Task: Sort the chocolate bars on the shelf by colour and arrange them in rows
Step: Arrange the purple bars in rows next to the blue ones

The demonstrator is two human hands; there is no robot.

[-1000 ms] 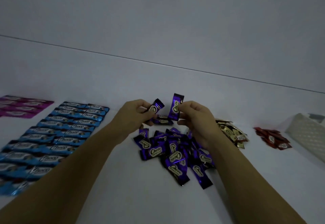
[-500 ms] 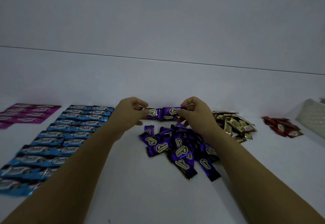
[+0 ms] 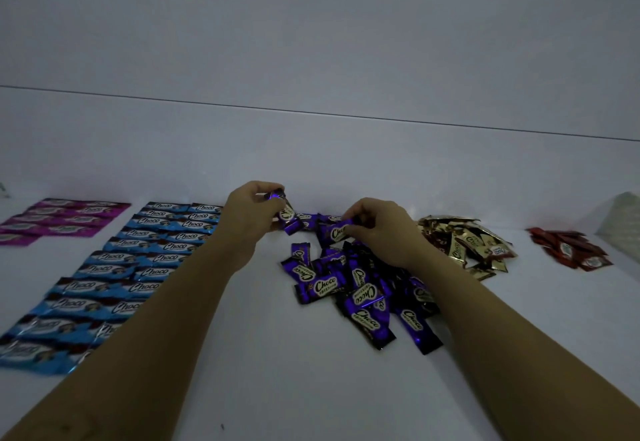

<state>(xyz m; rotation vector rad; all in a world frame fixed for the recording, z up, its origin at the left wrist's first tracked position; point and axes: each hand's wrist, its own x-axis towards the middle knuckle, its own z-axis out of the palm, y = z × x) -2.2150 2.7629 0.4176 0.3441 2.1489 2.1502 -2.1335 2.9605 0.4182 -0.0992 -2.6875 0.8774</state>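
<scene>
My left hand [image 3: 252, 217] pinches a purple chocolate bar [image 3: 286, 215], tilted, near the back of the white shelf [image 3: 277, 388]. My right hand [image 3: 381, 229] pinches another purple bar [image 3: 336, 232] just right of it. Between them one or two purple bars [image 3: 309, 219] lie flat by the back wall. A loose heap of purple bars [image 3: 360, 298] lies below both hands. Blue bars [image 3: 114, 267] lie in paired rows on the left, and pink bars [image 3: 59, 219] sit in rows at the far left.
A heap of gold bars [image 3: 465, 243] lies right of my right hand, and a heap of red bars [image 3: 568, 246] further right. A white basket [image 3: 623, 219] stands at the right edge. The shelf's back wall rises just behind the bars.
Both hands held purple bars end to end at the back of the shelf. Now each hand holds a purple bar again, the left one tilted up, the right one lower and nearer the heap.
</scene>
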